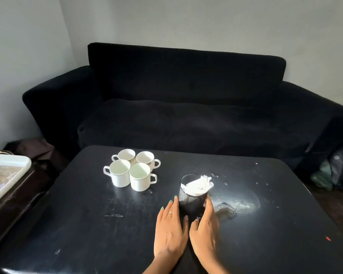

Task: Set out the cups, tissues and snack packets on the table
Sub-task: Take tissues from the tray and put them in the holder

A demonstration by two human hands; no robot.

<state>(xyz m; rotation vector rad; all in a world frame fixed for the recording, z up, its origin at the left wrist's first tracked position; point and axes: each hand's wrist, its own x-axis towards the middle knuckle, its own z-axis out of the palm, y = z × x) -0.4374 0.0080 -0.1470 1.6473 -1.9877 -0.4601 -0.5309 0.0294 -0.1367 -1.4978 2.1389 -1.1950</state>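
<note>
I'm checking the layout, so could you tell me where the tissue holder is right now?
The black mesh tissue holder stands right of centre on the black table, between the left hand and right hand, to the right of the four white cups.

Living room: sofa, coffee table.

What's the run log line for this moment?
step: placing tissue holder | left hand, right hand: flanking it | cups: set | snacks: unseen

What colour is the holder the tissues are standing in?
Black mesh holder, seen in the head view.
</note>
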